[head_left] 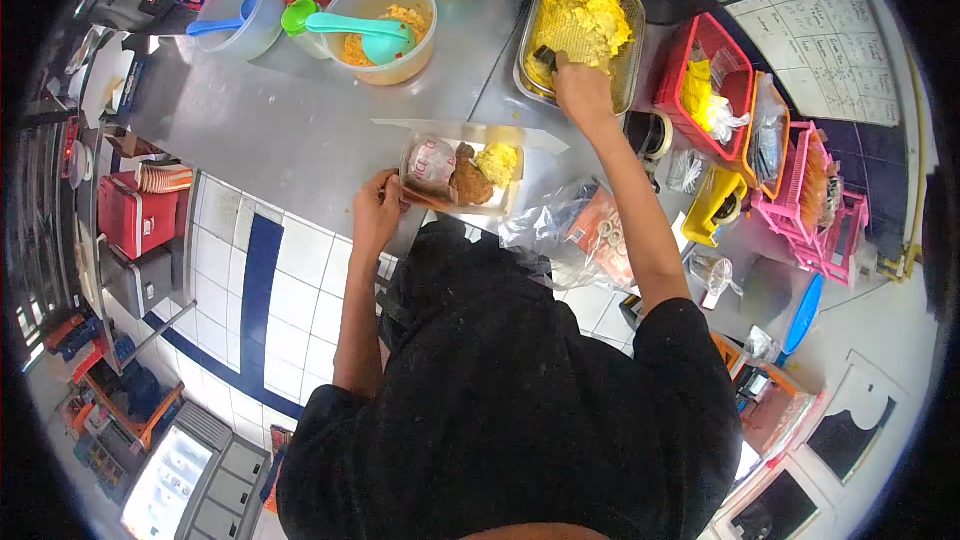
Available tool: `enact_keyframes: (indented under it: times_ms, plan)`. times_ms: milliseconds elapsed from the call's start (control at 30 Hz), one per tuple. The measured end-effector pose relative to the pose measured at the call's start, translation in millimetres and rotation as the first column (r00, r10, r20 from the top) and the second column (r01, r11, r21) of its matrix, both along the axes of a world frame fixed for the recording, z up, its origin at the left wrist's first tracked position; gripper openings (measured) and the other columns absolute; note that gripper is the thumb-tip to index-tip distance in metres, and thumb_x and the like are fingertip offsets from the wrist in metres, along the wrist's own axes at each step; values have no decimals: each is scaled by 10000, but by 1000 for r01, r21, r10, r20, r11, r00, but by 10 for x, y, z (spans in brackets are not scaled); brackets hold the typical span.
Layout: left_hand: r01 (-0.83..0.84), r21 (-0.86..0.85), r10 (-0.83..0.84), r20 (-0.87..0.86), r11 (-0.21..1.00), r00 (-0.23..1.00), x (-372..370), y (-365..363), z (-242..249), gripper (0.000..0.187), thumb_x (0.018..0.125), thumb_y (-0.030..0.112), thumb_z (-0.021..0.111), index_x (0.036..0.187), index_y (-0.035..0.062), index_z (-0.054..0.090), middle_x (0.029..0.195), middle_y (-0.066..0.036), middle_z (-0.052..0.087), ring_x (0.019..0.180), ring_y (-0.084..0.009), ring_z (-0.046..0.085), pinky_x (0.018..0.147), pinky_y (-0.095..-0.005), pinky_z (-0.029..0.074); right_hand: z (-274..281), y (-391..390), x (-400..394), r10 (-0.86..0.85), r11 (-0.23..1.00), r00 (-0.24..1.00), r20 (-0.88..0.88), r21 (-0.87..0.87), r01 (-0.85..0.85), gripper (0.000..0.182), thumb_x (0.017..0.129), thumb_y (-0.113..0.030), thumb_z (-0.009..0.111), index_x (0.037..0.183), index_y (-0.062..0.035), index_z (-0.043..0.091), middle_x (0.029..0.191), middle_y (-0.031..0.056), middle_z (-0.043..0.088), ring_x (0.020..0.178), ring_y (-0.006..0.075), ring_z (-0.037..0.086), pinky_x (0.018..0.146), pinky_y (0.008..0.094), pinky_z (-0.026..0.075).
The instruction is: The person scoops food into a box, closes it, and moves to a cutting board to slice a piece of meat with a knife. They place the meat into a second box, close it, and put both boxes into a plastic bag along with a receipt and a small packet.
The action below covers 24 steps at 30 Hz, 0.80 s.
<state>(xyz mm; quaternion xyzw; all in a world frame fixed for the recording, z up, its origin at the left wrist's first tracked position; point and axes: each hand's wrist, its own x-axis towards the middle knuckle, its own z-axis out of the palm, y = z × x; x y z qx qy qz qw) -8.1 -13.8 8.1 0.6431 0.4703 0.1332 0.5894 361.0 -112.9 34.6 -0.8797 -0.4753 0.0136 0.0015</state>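
My left hand has its fingers closed on the left edge of an open paper food box at the front of the steel counter. Inside the box are a wrapped rice portion, a piece of fried chicken and yellow scrambled egg. My right hand reaches over a metal tray, its fingers closed around a black utensil whose kind I cannot make out. Scrambled egg is heaped at the tray's far right, with a thinner layer nearer me.
Back left stand a tub with a turquoise spoon and another tub with a blue spoon. A plastic bag lies right of the box. Red and pink baskets line the right side.
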Motion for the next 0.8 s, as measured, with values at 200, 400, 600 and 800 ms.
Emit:
enact_keyframes:
  times_ms: [200, 400, 600, 800]
  plan:
    - [1, 19, -1, 2, 1000, 1000, 15, -17, -23, 277, 1021, 180, 524, 1097, -41, 672, 754, -99, 690, 648, -126, 665, 584, -288, 541, 220, -26, 62, 1, 1000, 968, -250, 10, 1, 306, 911, -279, 602, 982, 2, 702, 873, 261, 699, 858, 405, 699, 776, 492, 544]
    - [28, 38, -28, 1, 999, 1000, 9, 20, -41, 279, 1017, 182, 533, 1100, -45, 672, 750, -94, 680, 657, -133, 670, 593, -292, 546, -228, -106, 615, -109, 981, 656, -747, 25, 192, 425, 910, -372, 631, 1079, 9, 714, 871, 173, 709, 767, 270, 653, 709, 385, 504]
    - [54, 6, -53, -52, 999, 997, 6, 17, 43, 318, 1049, 210, 499, 1153, -48, 653, 840, -92, 689, 724, -131, 662, 636, -292, 554, 60, -355, 640, -253, 861, 273, -928, -87, 502, 429, 936, -420, 634, 1085, -22, 690, 752, 23, 588, 638, 120, 470, 559, 277, 381]
    - [85, -19, -86, -69, 996, 994, 34, 65, 31, 318, 1039, 209, 506, 1150, -48, 656, 810, -97, 685, 706, -139, 668, 623, -296, 551, 954, -849, 257, -107, 850, 135, -985, -20, 527, 308, 965, -323, 639, 739, -163, 505, 651, -101, 385, 569, 31, 327, 490, 239, 227]
